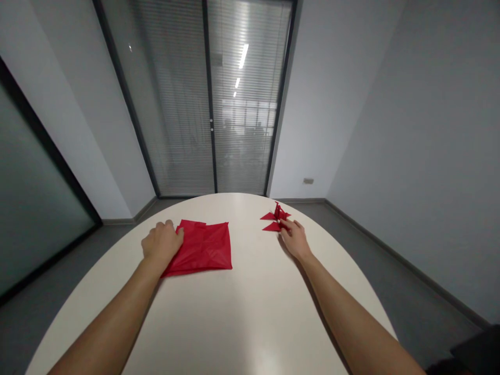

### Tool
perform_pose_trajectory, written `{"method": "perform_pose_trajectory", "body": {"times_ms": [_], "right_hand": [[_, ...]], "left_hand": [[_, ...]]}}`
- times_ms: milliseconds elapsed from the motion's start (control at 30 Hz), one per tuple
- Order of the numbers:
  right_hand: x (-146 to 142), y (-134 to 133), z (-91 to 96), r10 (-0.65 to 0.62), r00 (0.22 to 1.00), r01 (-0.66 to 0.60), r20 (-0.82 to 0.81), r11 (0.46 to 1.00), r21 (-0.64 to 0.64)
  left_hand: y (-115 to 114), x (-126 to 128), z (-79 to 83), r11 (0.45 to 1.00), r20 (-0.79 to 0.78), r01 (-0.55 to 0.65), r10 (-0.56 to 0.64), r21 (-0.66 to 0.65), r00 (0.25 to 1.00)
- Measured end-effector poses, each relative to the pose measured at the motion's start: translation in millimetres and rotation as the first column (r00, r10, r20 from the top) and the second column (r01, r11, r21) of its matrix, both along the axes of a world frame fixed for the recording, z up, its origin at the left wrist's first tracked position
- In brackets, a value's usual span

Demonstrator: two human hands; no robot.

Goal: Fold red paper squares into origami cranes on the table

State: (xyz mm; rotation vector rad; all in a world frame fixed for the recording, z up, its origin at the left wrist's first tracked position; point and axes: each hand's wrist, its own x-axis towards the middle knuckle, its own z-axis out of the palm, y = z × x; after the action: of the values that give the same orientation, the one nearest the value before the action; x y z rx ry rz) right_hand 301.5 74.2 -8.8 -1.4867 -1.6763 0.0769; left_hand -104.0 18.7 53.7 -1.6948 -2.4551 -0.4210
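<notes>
A flat red bag-like sheet (209, 247), creased and roughly rectangular, lies on the left half of the white table. My left hand (162, 240) is closed on its left edge, with the thumb on top and the fingertips hidden. Farther off on the right, small red folded-paper pieces with pointed tips (276, 212) sit close together; they look like origami cranes. My right hand (295, 237) reaches to the nearest one, thumb and fingers closed around its right side. The hand covers part of that piece.
The round white table (242, 317) has a curved far edge just beyond the red pieces. Behind it stand a glass partition with blinds (179, 104) and a grey wall (429, 146). A dark object (476, 349) shows at the lower right corner.
</notes>
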Motion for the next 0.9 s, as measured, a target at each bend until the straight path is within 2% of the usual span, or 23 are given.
{"method": "perform_pose_trajectory", "body": {"times_ms": [100, 167, 200, 267, 300, 367, 400, 467, 533, 633, 733, 800, 900], "right_hand": [[-4.7, -6.2, 9.0, -0.003, 0.997, 0.002, -0.075, 1.0, -0.015], [-9.8, -13.1, 17.7, -0.014, 0.99, 0.012, -0.138, 1.0, -0.015], [-13.8, -17.2, 22.4, 0.015, 0.974, -0.02, -0.228, 1.0, -0.02], [-24.3, -26.5, 31.2, 0.096, 0.929, -0.102, -0.357, 0.995, 0.003], [-30.6, -31.6, 35.3, 0.152, 0.904, -0.165, -0.399, 0.986, 0.001], [-43.4, -42.6, 42.3, 0.287, 0.839, -0.337, -0.462, 0.941, -0.028], [-49.4, -48.2, 45.3, 0.354, 0.81, -0.421, -0.467, 0.906, -0.042], [-59.7, -59.0, 50.4, 0.461, 0.756, -0.544, -0.465, 0.838, -0.054], [-66.9, -67.8, 54.2, 0.546, 0.717, -0.63, -0.433, 0.774, -0.066], [-72.2, -75.8, 57.6, 0.59, 0.686, -0.68, -0.425, 0.729, -0.085], [-73.8, -78.8, 58.6, 0.616, 0.644, -0.717, -0.453, 0.693, -0.075], [-74.5, -79.6, 58.4, 0.633, 0.611, -0.743, -0.476, 0.666, -0.07], [-76.5, -80.3, 57.7, 0.635, 0.589, -0.76, -0.499, 0.645, -0.076]], "left_hand": [[-8.7, 21.6, 16.5, 0.99, 0.01, 0.09, -0.092, 0.113, 0.996], [-15.4, 46.8, 21.2, 0.964, 0.118, 0.205, -0.226, 0.167, 0.967], [-19.3, 61.7, 20.9, 0.945, 0.195, 0.263, -0.3, 0.197, 0.934], [-28.2, 92.6, 14.3, 0.897, 0.373, 0.359, -0.436, 0.259, 0.819], [-32.8, 107.1, 8.2, 0.854, 0.447, 0.408, -0.517, 0.322, 0.73], [-41.5, 130.7, -7.9, 0.775, 0.562, 0.445, -0.632, 0.448, 0.534], [-45.4, 139.0, -16.7, 0.755, 0.591, 0.442, -0.654, 0.484, 0.472], [-51.3, 149.0, -33.2, 0.731, 0.624, 0.44, -0.678, 0.522, 0.388], [-54.7, 152.2, -45.1, 0.73, 0.659, 0.43, -0.675, 0.531, 0.331], [-55.2, 152.1, -52.5, 0.735, 0.697, 0.436, -0.659, 0.519, 0.281], [-53.1, 151.8, -52.1, 0.72, 0.693, 0.42, -0.677, 0.553, 0.249], [-52.5, 151.3, -50.2, 0.713, 0.673, 0.414, -0.689, 0.565, 0.268], [-53.5, 149.9, -47.5, 0.721, 0.636, 0.392, -0.691, 0.571, 0.345]]}}
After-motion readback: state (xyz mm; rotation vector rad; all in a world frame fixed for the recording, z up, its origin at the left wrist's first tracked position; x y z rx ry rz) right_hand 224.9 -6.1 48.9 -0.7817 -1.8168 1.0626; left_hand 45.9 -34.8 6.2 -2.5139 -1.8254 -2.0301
